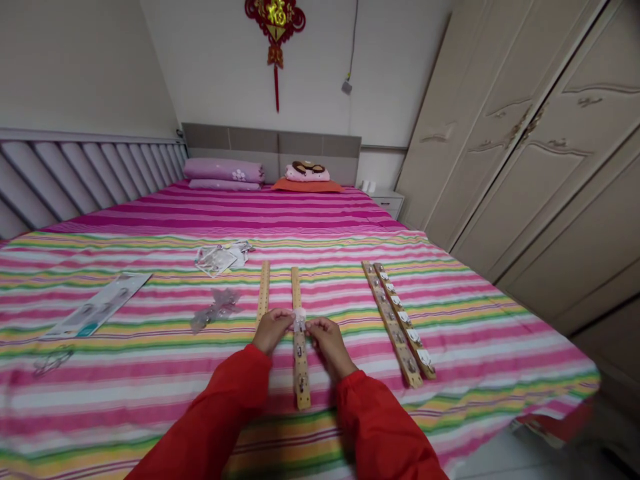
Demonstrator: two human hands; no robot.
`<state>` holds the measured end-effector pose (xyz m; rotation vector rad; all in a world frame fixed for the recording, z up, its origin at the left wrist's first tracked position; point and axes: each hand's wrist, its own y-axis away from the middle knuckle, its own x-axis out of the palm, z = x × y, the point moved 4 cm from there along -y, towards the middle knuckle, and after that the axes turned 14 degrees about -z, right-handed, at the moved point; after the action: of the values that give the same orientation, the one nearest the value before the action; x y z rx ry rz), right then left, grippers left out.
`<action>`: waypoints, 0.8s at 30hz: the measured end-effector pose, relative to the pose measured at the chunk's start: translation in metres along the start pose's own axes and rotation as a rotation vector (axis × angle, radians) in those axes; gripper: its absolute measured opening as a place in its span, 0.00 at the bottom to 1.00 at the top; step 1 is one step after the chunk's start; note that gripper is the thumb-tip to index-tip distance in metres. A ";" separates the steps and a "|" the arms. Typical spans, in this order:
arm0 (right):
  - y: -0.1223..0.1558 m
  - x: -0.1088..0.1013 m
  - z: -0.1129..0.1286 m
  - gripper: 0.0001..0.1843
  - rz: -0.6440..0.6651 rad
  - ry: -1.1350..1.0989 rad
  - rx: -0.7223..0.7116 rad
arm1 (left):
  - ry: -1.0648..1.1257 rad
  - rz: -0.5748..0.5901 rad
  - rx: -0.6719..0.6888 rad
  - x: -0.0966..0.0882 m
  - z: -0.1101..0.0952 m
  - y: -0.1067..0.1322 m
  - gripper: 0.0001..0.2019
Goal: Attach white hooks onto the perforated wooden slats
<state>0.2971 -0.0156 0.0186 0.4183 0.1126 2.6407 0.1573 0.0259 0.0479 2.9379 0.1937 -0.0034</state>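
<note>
A long wooden strip (301, 360) with holes lies lengthwise on the striped bedspread in front of me. My left hand (271, 330) and my right hand (326, 335), both in red sleeves, pinch a small white hook piece (299, 319) sitting on the strip near its middle. A metal hook is fixed lower on the same strip. A second bare wooden strip (263, 291) lies just left of it. To the right lie two more strips (397, 323) side by side, carrying several white round hooks.
Torn clear packets (220, 257) and plastic wrappers (214, 309) lie left of the strips; a long printed card (98, 307) lies further left. Pillows (223, 171) sit at the headboard. A wardrobe (530, 153) stands right, the bed's edge (550, 400) near it.
</note>
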 end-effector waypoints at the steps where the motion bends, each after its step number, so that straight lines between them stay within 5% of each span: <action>1: -0.002 0.001 -0.002 0.12 -0.001 0.007 -0.001 | -0.004 -0.001 0.006 0.001 0.002 -0.003 0.15; 24: -0.025 0.002 -0.027 0.10 -0.127 0.166 -0.061 | -0.240 -0.084 0.157 0.006 0.020 -0.027 0.06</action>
<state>0.2982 0.0075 -0.0104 0.1655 0.1077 2.5425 0.1598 0.0490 0.0225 3.0471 0.2920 -0.3993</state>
